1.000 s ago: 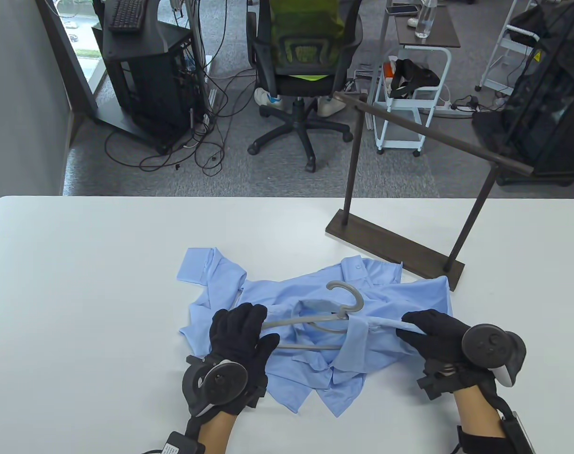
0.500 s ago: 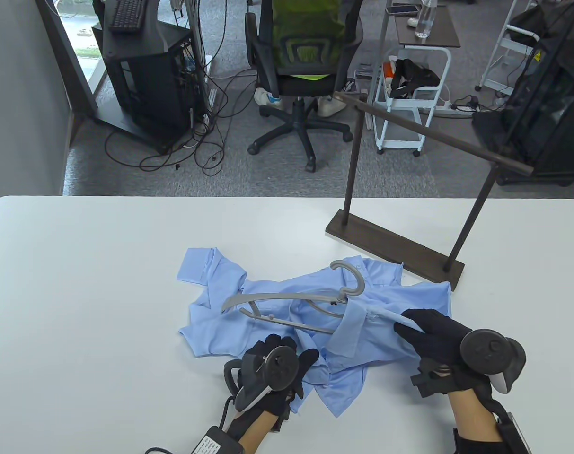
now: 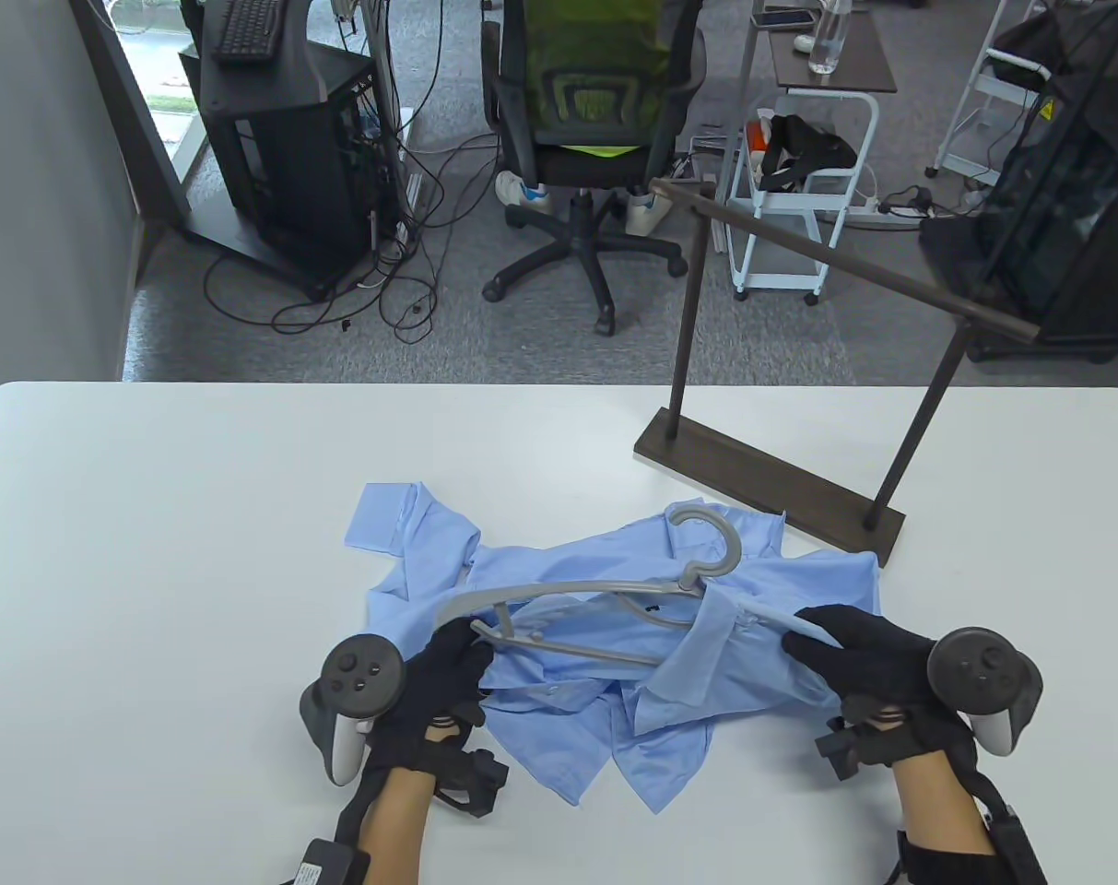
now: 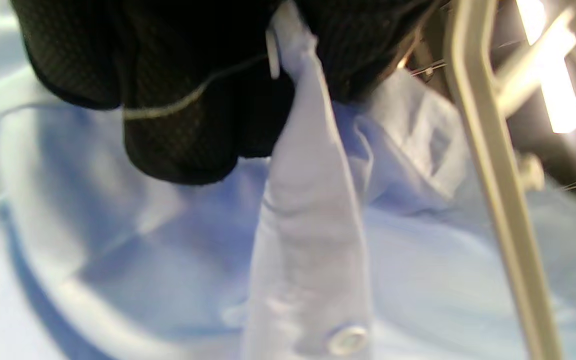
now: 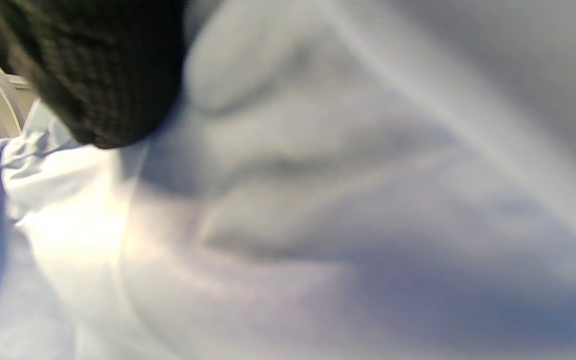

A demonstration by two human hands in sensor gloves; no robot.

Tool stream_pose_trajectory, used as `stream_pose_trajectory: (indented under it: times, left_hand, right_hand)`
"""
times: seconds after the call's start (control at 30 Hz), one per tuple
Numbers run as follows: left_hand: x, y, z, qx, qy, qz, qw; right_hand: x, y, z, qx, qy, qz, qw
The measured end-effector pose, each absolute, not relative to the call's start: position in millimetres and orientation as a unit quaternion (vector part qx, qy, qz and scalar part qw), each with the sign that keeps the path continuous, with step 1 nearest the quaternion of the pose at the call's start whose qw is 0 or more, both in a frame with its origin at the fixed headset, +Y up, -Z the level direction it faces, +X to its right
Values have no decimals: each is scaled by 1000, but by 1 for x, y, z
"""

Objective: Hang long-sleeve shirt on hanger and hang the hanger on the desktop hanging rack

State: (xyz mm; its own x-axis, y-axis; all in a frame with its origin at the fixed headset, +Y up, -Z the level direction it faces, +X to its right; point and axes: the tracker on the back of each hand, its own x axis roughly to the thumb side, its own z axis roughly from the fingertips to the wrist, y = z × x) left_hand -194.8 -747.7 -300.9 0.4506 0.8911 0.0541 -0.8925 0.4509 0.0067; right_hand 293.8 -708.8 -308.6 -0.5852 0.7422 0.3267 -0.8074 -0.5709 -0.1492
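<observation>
Shirt: light-blue long-sleeve shirt [image 3: 614, 636] lies crumpled on white table [image 3: 153, 553], near-centre, just in front of rack base. One cuff sticks out at far left of the heap. Collar flap folded over toward R side.
Hanger: grey plastic hanger [image 3: 568, 590] on top of shirt, hook end pointing toward rack. L arm of hanger bare and lifted off the cloth; R arm goes under the collar/shoulder fabric — hidden from there on.
L hand: left hand [image 3: 439, 682] at near-left edge of shirt, fingers curled, pinching a strip of the button placket. L wrist view shows the strip running up between the gloved fingers [image 4: 178, 145], a button just below. Fingertips sit right beside the hanger's lower bar; touching it or not — can't tell.
R hand: right hand [image 3: 867, 654] at R side of shirt, fingers closed on the cloth-covered end of the R shoulder. Whether the hanger tip is inside the grip – hidden by fabric. R wrist view mostly blurred blue cloth w/ a dark glove finger [image 5: 98, 75] top-left.
Rack: dark-brown desktop hanging rack [image 3: 770, 479] on far-right part of table, flat base, two posts, top bar slanting away. Nothing on the bar. Shirt's far edge just beside the base.
Background: office chair [image 3: 595, 138] and a black cabinet [image 3: 282, 166] on the floor beyond the table.
</observation>
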Motion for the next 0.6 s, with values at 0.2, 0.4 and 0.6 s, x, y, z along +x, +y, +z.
stream_pose_trajectory:
  times: [0.2, 0.4, 0.6]
  left_hand:
    - [-209, -741, -304, 4, -104, 560, 822]
    - [-208, -732, -302, 4, -132, 514, 848]
    - [-207, -729, -301, 9, -140, 488, 862]
  right_hand:
    - [305, -709, -312, 124, -83, 872, 467]
    - [318, -712, -313, 96, -71, 882, 456]
    - [324, -714, -314, 84, -69, 886, 451]
